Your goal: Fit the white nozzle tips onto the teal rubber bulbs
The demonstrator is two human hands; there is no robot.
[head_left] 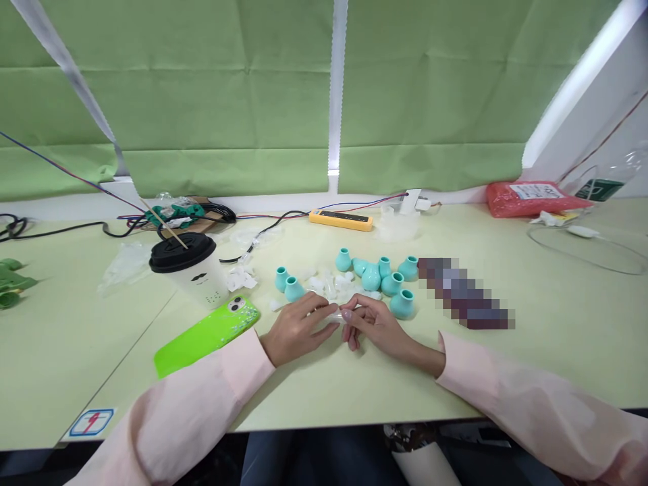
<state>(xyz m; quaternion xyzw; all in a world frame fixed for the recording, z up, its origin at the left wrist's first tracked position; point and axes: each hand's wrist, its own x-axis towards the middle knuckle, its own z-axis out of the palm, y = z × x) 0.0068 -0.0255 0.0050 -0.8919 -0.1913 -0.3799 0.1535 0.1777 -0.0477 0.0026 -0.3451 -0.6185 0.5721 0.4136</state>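
Observation:
A small clear, tube-like plastic piece (335, 317) is pinched between my two hands, low over the table. My left hand (298, 329) grips its left end with thumb and fingers. At the other end, the fingertips of my right hand (379, 327) are closed on it. Just beyond my hands lies a loose pile of small translucent white pieces (334, 286). Several teal bulb-shaped pieces with open necks surround the pile, among them one by my right hand (402, 305) and one near my left hand (293, 289).
A lidded paper cup (202, 282) with a stick and a green phone (202, 337) occupy the left. Behind are a yellow power strip (340, 220) and cables. A pixelated object (466, 297) lies right; a red package (526, 199) sits far right.

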